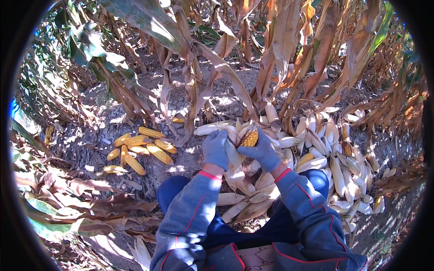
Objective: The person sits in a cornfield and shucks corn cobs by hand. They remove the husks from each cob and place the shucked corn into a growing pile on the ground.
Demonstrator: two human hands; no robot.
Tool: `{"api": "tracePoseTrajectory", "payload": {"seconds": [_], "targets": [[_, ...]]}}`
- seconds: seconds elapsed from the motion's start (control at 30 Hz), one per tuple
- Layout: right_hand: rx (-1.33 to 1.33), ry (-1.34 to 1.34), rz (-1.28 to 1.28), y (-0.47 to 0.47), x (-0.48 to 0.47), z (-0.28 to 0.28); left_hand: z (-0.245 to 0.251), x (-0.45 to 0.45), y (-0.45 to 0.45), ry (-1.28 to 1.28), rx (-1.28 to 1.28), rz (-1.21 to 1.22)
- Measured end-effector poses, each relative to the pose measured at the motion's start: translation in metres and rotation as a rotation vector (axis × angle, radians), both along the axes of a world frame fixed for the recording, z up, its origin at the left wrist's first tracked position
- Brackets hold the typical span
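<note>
Between my gloved hands is a partly husked corn ear (249, 137), its yellow kernels bared toward the top and dark silk on one side. My left hand (215, 149) grips the pale dry husk (233, 157) that hangs down from it. Wrapped around the ear's right side is my right hand (262, 151), thumb across the kernels. Below both hands, between my knees, lie loose dry husks (256, 196). To the left, a small pile of bare yellow corn cobs (137, 142) rests on the soil.
A large heap of ears in pale husks (339, 162) spreads at the right. Dry standing corn stalks (193, 78) rise just ahead, with leaves hanging low. Fallen leaves (95, 203) cover the ground at the lower left. One yellow cob (178, 120) lies by a stalk.
</note>
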State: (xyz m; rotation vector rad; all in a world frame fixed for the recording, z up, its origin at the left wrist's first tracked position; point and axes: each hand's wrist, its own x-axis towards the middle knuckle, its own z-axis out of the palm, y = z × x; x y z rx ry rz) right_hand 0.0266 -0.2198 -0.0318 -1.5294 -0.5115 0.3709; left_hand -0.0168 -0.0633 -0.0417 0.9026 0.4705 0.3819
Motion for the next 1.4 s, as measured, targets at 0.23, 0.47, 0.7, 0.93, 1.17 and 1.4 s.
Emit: {"api": "tracePoseTrajectory", "payload": {"seconds": [0.23,0.47,0.7,0.93,1.17,1.4], "targets": [[0.037,0.098,-0.121,0.006,0.017,-0.018,0.002,0.001,-0.001,-0.156,-0.219,-0.023],[0.077,0.156,-0.376,-0.009,0.036,-0.025,-0.007,0.002,0.026,-0.037,-0.185,0.039],[0.714,0.386,-0.652,-0.075,0.076,0.008,-0.002,-0.016,0.097,-0.015,-0.284,0.371],[0.226,-0.066,-0.736,-0.075,0.069,0.016,-0.012,-0.014,0.115,0.301,0.224,0.474],[-0.349,-0.569,-0.477,-0.034,0.026,0.018,0.007,0.000,0.027,-0.208,0.510,-0.023],[-0.310,-0.580,-0.223,-0.002,0.007,0.018,0.013,0.012,-0.021,-0.426,0.804,-0.331]]}}
